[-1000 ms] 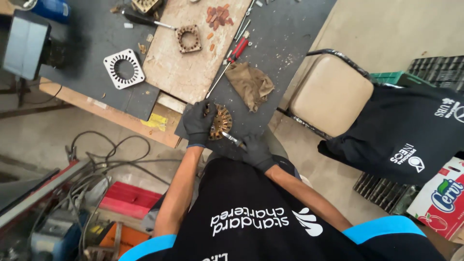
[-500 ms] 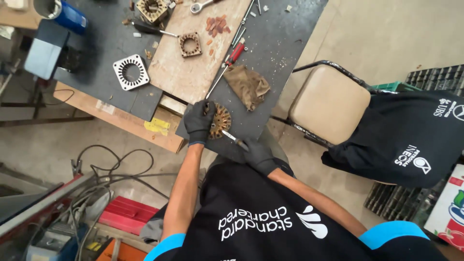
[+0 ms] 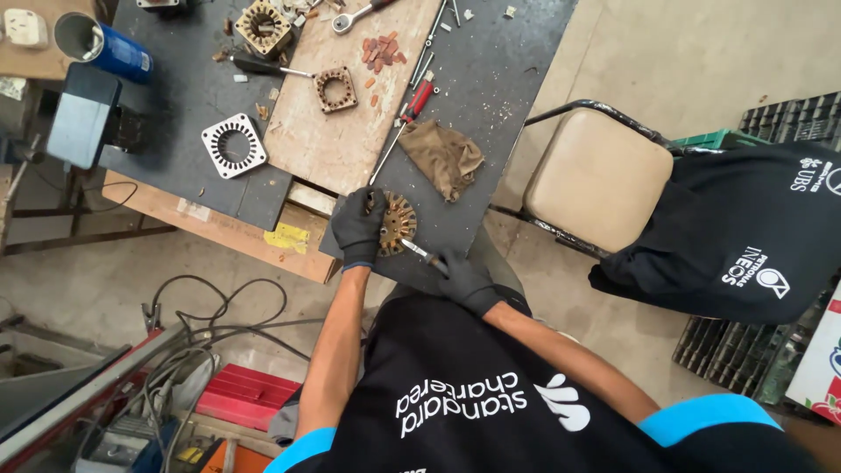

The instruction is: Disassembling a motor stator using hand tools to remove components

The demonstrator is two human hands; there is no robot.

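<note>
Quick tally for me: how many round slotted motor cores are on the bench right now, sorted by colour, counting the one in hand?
Rusty brown, held in the left hand: 1, the rusty core, with the right hand putting a small tool to it
Brown with windings: 2, and
White: 1, the white plate
Total: 4

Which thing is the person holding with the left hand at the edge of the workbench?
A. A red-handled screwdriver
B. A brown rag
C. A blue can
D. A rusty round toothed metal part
D: the gloved left hand grips the rusty round toothed part at the bench edge, while the right hand puts a small metal tool against it; the screwdriver, rag and can lie apart, untouched.
</note>
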